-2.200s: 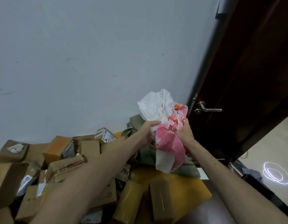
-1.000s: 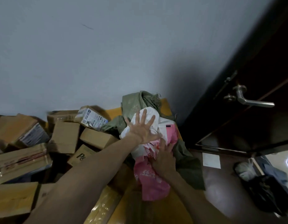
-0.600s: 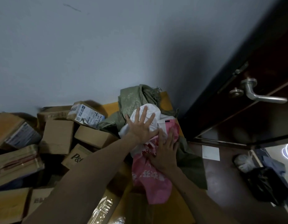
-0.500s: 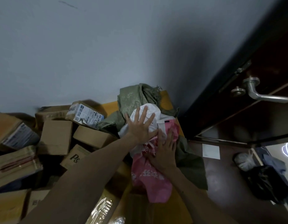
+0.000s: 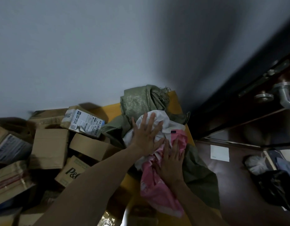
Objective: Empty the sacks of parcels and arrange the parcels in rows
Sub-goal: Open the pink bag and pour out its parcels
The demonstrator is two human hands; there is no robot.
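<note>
Many cardboard parcels (image 5: 49,147) lying heaped at the left, left hand (image 5: 146,136) pressing the white-and-pink sack (image 5: 157,193) with fingers spread flat, right hand (image 5: 172,163) pressing it straight-fingered, sack resting on a green sack (image 5: 137,101) at the yellow surface's (image 5: 111,110) far right corner.

Pale grey wall (image 5: 76,54); dark wooden door (image 5: 255,126), metal lever handle (image 5: 285,96); glossy dark floor (image 5: 230,190), possibly tiled.
</note>
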